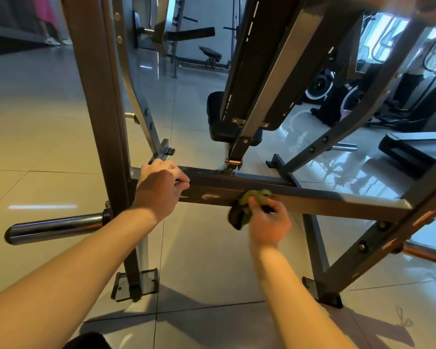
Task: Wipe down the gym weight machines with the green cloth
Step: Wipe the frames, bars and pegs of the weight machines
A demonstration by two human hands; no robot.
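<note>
Low on the weight machine, on its horizontal crossbar (300, 197), both hands are at work. The left hand (161, 190) holds the left end of this bar, its fingers (183, 183) curled closed over the upper edge, close to the dark upright post (98, 96). The right hand (268, 220) is further to the right and looks blurred. Its fingers are bunched closed on the green cloth (253, 197), and they press the cloth against the front face of the crossbar, near its middle. A part of the cloth hangs down below the bar and looks dark. Between the two hands, pale marks (209, 196) show on the front of the bar. Behind the crossbar, a black padded seat (224, 122) sits at the foot of a slanted backrest. A chrome peg (53, 227) sticks out to the left from the upright post. Under everything lies the shiny tiled floor (207, 273), and bolted foot plates of the frame rest on it.
</note>
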